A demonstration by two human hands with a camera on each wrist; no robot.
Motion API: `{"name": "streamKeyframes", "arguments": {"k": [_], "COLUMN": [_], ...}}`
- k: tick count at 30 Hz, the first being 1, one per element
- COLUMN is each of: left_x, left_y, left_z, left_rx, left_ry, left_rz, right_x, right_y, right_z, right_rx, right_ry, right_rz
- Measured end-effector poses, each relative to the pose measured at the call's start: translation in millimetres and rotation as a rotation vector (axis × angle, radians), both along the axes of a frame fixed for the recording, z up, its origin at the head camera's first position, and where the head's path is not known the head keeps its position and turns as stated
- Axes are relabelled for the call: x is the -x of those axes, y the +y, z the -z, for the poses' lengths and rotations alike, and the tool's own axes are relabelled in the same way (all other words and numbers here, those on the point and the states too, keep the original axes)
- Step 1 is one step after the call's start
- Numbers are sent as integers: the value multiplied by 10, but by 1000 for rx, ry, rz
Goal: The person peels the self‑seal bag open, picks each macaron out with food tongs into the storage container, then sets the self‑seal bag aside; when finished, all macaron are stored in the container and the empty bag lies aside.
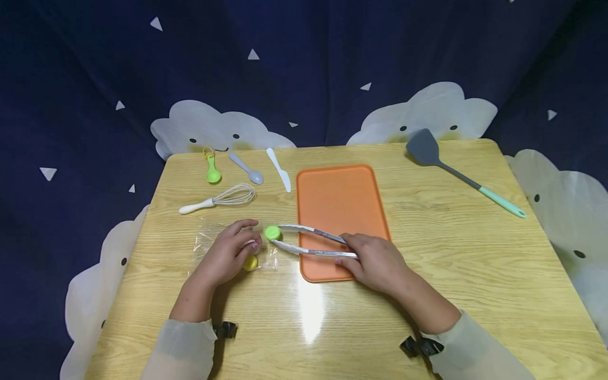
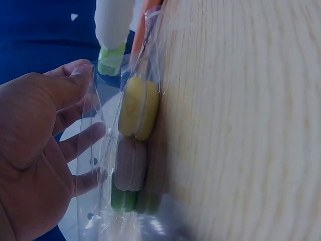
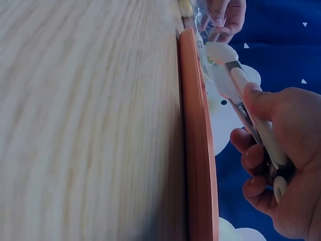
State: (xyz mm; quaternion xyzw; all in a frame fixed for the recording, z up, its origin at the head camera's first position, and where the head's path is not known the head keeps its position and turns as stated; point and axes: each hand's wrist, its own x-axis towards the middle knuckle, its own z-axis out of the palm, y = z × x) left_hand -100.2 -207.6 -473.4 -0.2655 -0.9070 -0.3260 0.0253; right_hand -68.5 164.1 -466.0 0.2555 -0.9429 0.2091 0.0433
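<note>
My left hand (image 1: 228, 256) pinches the edge of a clear plastic bag (image 1: 204, 235) between thumb and fingers. Inside the bag, the left wrist view shows a yellow macaron (image 2: 131, 106), a greyish-purple macaron (image 2: 131, 164) and green macaron pieces (image 2: 123, 199) at the bottom. My right hand (image 1: 380, 264) grips white-tipped tongs (image 1: 332, 254), which reach left over the orange tray (image 1: 339, 206). A light green macaron (image 1: 273, 233) sits between the tongs' tips, just right of my left fingers and beside the bag's opening.
Behind the bag lie a white whisk (image 1: 235, 195), a green measuring spoon (image 1: 213, 174), a grey spoon (image 1: 247, 169) and a white knife (image 1: 279, 170). A spatula (image 1: 458, 174) with a mint handle lies at the right back. A dark cloud-patterned curtain (image 1: 323, 68) hangs behind the table.
</note>
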Motion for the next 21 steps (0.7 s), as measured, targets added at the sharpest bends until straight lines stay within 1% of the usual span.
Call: {"name": "streamKeyframes", "arguments": {"k": [4, 8, 14, 21], "left_x": [-10, -22, -21, -13], "left_y": [-3, -6, -4, -4], "left_z": [5, 12, 10, 3], "left_rx": [1, 13, 19, 20], "left_ry": [8, 16, 20, 27], "left_rz": [3, 5, 5, 9], "right_x": [-29, -32, 6, 65], "right_y": [56, 117, 213, 325], "right_z": [-2, -7, -5, 39], "right_rx": [30, 44, 51, 53], "right_ry": [10, -3, -20, -11], "right_rz": [22, 51, 98, 140]}}
